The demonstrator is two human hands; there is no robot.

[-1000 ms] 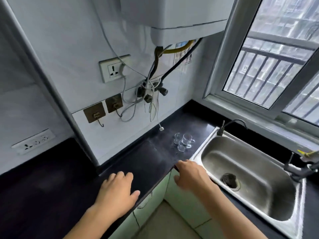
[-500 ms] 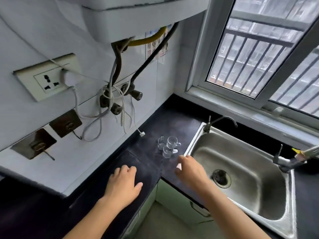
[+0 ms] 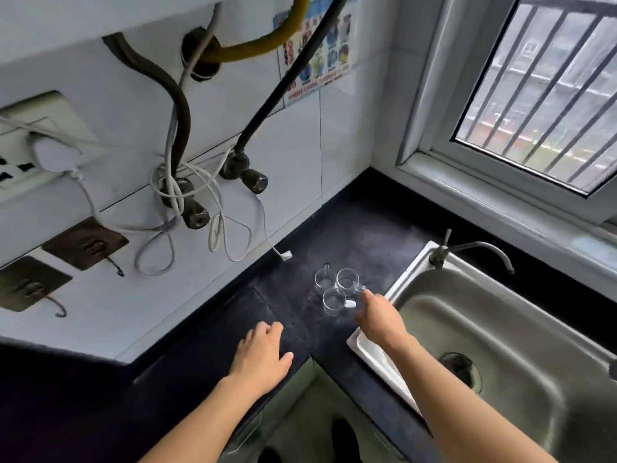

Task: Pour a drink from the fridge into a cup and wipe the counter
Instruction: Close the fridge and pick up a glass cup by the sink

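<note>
In the head view, our left hand [image 3: 260, 359] lies palm down on the dark bench [image 3: 367, 228], fingers relaxed and slightly spread. Our right hand [image 3: 379, 315] stretches forward, its fingertips at the handles of three clear glass cups [image 3: 337, 289] clustered just ahead of it. Whether it pinches a handle we cannot tell. The steel sink [image 3: 534, 329] lies just right of that hand, with the faucet [image 3: 477, 245] beyond.
</note>
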